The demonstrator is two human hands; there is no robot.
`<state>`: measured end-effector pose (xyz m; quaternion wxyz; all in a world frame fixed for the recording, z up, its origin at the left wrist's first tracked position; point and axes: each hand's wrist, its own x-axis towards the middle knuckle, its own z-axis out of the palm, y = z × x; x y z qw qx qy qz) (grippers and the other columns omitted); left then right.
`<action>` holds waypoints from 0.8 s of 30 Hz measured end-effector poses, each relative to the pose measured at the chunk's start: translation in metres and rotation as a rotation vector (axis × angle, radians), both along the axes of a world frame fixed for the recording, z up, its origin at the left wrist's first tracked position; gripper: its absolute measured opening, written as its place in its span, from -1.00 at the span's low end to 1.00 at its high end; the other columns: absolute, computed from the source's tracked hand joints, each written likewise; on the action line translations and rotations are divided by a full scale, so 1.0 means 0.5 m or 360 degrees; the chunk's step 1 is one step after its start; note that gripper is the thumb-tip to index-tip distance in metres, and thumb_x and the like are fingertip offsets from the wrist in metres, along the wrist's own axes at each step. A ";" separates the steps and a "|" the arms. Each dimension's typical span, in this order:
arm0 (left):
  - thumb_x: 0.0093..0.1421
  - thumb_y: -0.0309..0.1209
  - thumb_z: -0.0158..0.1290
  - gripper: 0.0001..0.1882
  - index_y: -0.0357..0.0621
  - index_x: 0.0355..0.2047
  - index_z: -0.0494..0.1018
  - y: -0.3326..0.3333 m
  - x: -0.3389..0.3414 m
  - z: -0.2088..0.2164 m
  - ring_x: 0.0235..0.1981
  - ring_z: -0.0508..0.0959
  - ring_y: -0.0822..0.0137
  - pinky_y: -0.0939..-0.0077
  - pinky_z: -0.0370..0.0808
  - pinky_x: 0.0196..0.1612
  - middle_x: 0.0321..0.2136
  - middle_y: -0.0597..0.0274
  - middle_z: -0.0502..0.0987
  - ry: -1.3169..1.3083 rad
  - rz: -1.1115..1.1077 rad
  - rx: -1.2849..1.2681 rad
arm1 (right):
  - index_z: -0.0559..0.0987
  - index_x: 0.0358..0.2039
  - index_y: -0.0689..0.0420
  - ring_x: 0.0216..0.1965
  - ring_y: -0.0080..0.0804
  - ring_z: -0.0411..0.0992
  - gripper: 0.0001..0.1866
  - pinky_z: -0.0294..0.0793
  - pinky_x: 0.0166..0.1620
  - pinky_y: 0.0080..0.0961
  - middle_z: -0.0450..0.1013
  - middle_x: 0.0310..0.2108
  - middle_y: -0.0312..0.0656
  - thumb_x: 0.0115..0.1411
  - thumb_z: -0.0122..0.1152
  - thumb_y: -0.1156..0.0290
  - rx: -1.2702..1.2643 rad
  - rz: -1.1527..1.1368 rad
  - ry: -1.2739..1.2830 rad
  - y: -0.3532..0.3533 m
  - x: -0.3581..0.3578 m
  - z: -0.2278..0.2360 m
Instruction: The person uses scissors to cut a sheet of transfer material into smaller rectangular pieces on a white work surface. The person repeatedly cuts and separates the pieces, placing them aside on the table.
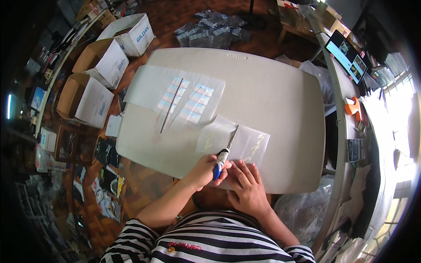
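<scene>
My left hand (pixel 207 173) is closed round the handles of a pair of scissors (pixel 222 157), white and blue at the grip, with narrow blades pointing away from me. The blades lie along a translucent film sheet (pixel 259 141) with pale printed lettering, at the near side of the table. Left of the blades, part of the same film (pixel 212 135) lifts and bends slightly. My right hand (pixel 248 184) rests flat on the film's near edge, its fingers stretched out and slightly apart. Farther left lies a larger clear sheet (pixel 144 83) bearing shiny rectangular patches (pixel 196 104).
A thin dark strip (pixel 172 105) lies across the larger sheet on the pale table (pixel 280 92). Open cardboard boxes (pixel 97 103) stand at left. Packaged items (pixel 212 30) are heaped on the floor beyond. At right, a shelf holds a tablet (pixel 346 57), an orange tape dispenser (pixel 353 108) and a phone (pixel 355 150).
</scene>
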<state>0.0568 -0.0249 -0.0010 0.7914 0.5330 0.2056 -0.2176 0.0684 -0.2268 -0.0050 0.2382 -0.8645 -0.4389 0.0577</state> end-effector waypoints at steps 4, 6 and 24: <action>0.17 -0.27 0.16 -0.77 -0.19 -0.39 0.45 -0.004 0.008 -0.016 -0.73 0.41 0.45 0.62 0.31 -0.63 -0.68 0.24 0.45 -0.0093 0.0029 -0.0027 | 0.60 -0.03 0.05 0.30 -0.14 0.23 -0.57 0.07 0.35 0.06 0.33 0.20 -0.16 0.08 0.32 0.22 0.0078 -0.0026 -0.0027 -0.010 0.003 0.023; 0.17 -0.26 0.16 -0.76 -0.19 -0.39 0.45 -0.007 -0.014 0.000 -0.73 0.41 0.45 0.62 0.31 -0.62 -0.68 0.23 0.45 -0.0021 -0.0071 0.0060 | 0.62 -0.12 0.06 0.21 -0.16 0.32 -0.64 0.09 0.33 0.05 0.41 0.08 -0.17 0.06 0.34 0.24 0.0137 -0.0103 -0.0069 -0.027 0.018 0.029; 0.22 -0.32 0.10 -0.75 -0.29 -0.26 0.46 0.110 -0.247 0.040 -0.56 0.50 0.39 0.55 0.44 -0.46 -0.53 0.20 0.50 0.0076 0.0150 0.0062 | 0.62 -0.37 0.18 0.12 -0.08 0.37 -0.71 0.34 0.15 0.02 0.44 -0.05 -0.02 0.19 0.29 0.18 0.0420 -0.0325 -0.0310 0.153 0.187 -0.014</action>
